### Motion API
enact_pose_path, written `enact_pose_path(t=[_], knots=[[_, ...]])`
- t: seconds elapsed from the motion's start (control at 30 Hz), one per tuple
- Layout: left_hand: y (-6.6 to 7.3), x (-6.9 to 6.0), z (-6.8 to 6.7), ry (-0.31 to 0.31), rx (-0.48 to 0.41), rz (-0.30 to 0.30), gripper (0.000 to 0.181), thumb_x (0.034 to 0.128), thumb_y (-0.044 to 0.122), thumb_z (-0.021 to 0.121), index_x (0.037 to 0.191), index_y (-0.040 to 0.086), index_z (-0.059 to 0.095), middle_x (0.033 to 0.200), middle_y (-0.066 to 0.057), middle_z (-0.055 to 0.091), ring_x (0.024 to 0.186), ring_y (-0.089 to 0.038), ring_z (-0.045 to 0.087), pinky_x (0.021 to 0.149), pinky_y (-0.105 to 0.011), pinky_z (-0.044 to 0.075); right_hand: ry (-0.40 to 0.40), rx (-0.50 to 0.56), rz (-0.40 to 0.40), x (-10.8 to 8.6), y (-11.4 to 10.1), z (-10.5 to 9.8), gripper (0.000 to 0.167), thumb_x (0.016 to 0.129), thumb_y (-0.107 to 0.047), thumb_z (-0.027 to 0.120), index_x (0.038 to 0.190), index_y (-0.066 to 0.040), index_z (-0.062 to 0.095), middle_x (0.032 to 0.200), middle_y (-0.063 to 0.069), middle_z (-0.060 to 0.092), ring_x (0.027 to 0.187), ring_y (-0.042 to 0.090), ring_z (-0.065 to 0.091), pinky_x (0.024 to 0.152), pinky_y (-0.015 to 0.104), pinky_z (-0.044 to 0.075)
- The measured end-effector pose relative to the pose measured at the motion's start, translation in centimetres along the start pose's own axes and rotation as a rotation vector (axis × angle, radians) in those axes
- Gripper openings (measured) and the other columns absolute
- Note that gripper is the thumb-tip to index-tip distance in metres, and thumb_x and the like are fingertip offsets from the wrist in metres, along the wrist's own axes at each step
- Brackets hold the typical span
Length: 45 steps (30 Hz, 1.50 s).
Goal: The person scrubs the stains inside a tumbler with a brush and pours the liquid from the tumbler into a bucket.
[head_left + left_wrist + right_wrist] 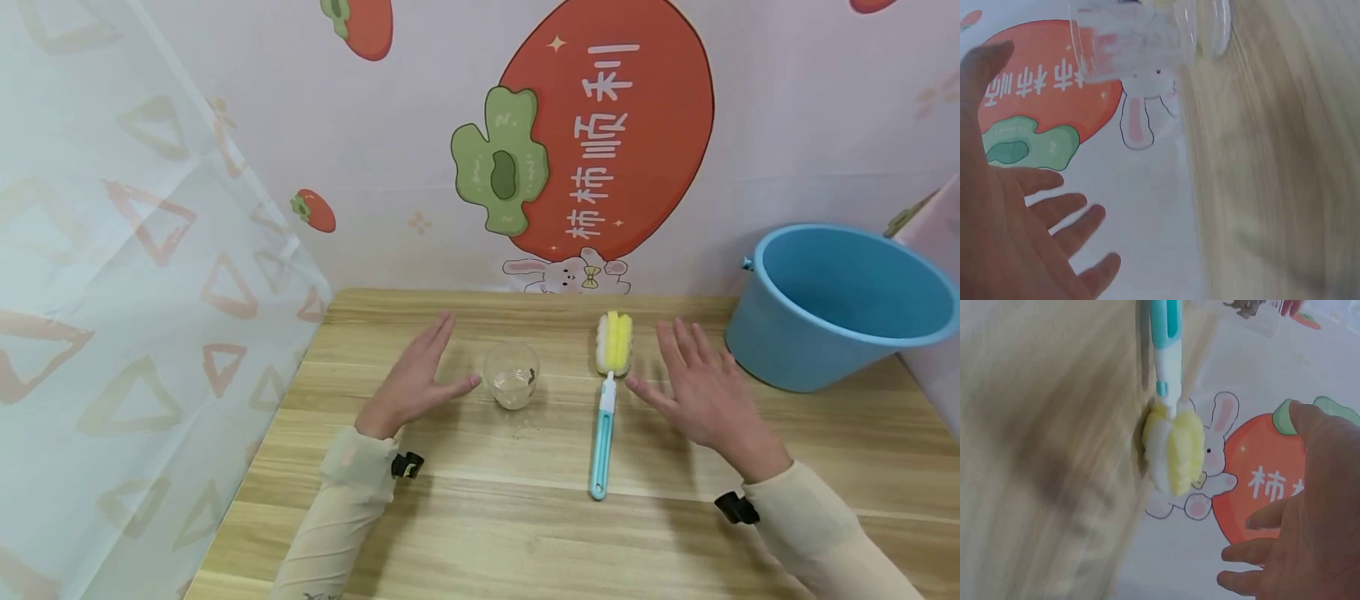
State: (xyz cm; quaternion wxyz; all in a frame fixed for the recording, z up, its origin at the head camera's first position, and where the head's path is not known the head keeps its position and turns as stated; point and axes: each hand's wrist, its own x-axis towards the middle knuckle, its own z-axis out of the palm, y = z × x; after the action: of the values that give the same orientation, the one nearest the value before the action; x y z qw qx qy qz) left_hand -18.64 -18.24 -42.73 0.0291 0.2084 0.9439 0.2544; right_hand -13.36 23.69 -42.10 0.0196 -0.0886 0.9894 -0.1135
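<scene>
A clear cup (512, 377) stands upright on the wooden table, with a dark mark on its side. To its left, my left hand (417, 379) is held with fingers extended and thumb pointing at the cup, holding nothing. A sponge brush (604, 433) with a teal handle and a yellow-and-white head (1175, 450) lies to the right of the cup. Just right of that brush is my right hand (708, 396), fingers spread and holding nothing. The left wrist view shows the cup (1141, 40) beyond the left thumb, apart from the hand (1016, 219).
A blue bucket (780, 350) stands at the table's back right, close beyond the right hand. Behind the wooden table (480, 517) hangs a backdrop (405, 250) with a large persimmon print. A patterned white sheet (150, 350) borders the left side.
</scene>
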Motion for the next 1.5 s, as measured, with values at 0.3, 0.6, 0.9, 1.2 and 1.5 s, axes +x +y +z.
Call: enact_pose_path(t=[0.3, 0.6, 0.9, 1.2, 1.5], knots=[[1.2, 0.5, 1.9, -0.007, -0.081, 0.062, 0.114, 0.0896, 0.071, 0.07, 0.171, 0.024, 0.004, 0.18, 0.0, 0.01, 0.166, -0.025, 0.015, 0.132, -0.053, 0.019, -0.028, -0.026, -0.004, -0.5, -1.1, 1.8, 0.104, 0.101, -0.076, 0.041, 0.167, 0.0, 0.017, 0.172, 0.031, 0.016, 0.157, 0.058, 0.015, 0.117, 0.083, 0.019], [2.5, 1.7, 3.8, -0.006, -0.037, 0.107, 0.113, 0.0907, 0.072, 0.066, 0.171, 0.013, 0.011, 0.179, -0.001, 0.013, 0.165, -0.024, 0.02, 0.133, -0.05, 0.02, -0.039, -0.004, -0.021, -1.1, -2.2, 3.4, 0.103, 0.1, -0.077, 0.043, 0.167, 0.0, 0.021, 0.171, 0.032, 0.021, 0.157, 0.057, 0.019, 0.118, 0.081, 0.02], [3.7, 3.0, 5.2, -0.028, -0.023, 0.069, 0.112, 0.0906, 0.074, 0.064, 0.171, 0.015, 0.012, 0.179, 0.0, 0.016, 0.164, -0.024, 0.022, 0.133, -0.048, 0.018, -0.061, 0.014, -0.012, -1.4, -3.1, 3.9, 0.104, 0.1, -0.076, 0.044, 0.166, 0.002, 0.023, 0.17, 0.032, 0.023, 0.156, 0.058, 0.021, 0.119, 0.081, 0.019], [4.2, 3.4, 5.7, -0.044, 0.009, 0.069, 0.108, 0.0941, 0.072, 0.061, 0.17, 0.012, 0.014, 0.178, -0.004, 0.019, 0.164, -0.024, 0.023, 0.134, -0.047, 0.016, -0.06, 0.007, -0.009, -1.5, -3.8, 4.4, 0.103, 0.101, -0.075, 0.045, 0.163, 0.005, 0.028, 0.166, 0.034, 0.032, 0.15, 0.057, 0.034, 0.113, 0.08, 0.031], [4.1, 3.5, 5.9, -0.046, 0.036, 0.081, 0.105, 0.0954, 0.072, 0.059, 0.171, 0.013, 0.014, 0.178, -0.003, 0.018, 0.164, -0.024, 0.023, 0.134, -0.047, 0.016, 0.008, -0.005, 0.007, -1.4, -4.6, 4.7, 0.09, 0.1, -0.068, 0.057, 0.147, 0.009, 0.051, 0.137, 0.033, 0.057, 0.117, 0.049, 0.061, 0.076, 0.059, 0.06]])
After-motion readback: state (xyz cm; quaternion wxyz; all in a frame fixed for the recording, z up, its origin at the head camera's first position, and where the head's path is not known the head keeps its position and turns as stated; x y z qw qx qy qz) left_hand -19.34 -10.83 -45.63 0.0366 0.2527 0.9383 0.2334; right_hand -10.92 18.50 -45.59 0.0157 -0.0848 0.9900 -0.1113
